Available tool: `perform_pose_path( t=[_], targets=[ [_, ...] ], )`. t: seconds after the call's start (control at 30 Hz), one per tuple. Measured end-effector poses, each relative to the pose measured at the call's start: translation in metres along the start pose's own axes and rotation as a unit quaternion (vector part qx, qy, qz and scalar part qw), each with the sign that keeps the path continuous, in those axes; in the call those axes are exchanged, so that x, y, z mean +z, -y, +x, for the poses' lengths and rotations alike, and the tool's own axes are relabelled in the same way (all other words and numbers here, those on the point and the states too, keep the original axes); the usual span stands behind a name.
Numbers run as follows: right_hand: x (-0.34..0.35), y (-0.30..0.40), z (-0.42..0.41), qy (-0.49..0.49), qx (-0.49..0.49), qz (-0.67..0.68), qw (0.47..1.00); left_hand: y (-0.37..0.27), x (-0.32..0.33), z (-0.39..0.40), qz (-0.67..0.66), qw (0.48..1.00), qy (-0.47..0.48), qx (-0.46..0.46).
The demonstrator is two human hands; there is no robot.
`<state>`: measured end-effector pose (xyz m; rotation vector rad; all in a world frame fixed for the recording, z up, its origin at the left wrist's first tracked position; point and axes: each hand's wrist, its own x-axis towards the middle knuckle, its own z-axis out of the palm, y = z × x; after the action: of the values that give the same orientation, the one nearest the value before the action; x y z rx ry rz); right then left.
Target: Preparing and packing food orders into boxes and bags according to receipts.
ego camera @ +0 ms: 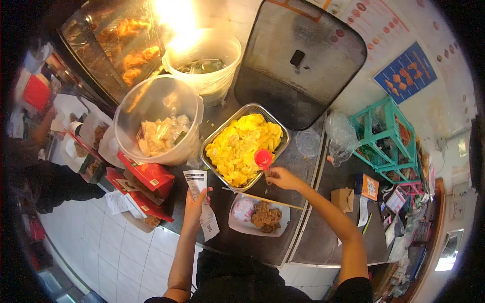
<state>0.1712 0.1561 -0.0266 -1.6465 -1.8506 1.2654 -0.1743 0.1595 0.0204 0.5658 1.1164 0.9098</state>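
A long printed paper receipt [209, 219] is pinched in my left hand [197, 204] at the counter's front edge. My right hand [282, 178] grips the handle of a small red scoop [263, 157]. The scoop's bowl is over a rectangular metal pan [285, 146], at its near right side. A heap of scrambled egg [242, 142] fills the pan. In front of it stands a white paper food tray [238, 228], which holds a fried chicken piece [266, 216] and a wrapped round white portion [243, 210], perhaps rice. A thin stick [278, 202] lies across the tray's far edge.
Two clear plastic tubs [125, 125] [231, 62] with wrapped packets stand behind left. Red food boxes [146, 172] and filled paper trays crowd the left. A dark lid [303, 45] leans at the back. Right are a green rack [382, 128] and a cardboard box [342, 200].
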Motion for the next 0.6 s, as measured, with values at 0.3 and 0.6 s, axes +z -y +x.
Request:
perform_pose_path(
  t=[0.3, 0.6],
  targets=[
    [-0.053, 0.107, 0.013, -0.244, -0.017, -0.375, 0.894, 0.003, 0.005, 0.015, -0.034, 0.999, -0.008, -0.011],
    [0.002, 0.088, 0.036, -0.181, -0.084, -0.604, 0.771, 0.005, 0.008, 0.015, -0.025, 0.999, 0.020, -0.026]
  ],
)
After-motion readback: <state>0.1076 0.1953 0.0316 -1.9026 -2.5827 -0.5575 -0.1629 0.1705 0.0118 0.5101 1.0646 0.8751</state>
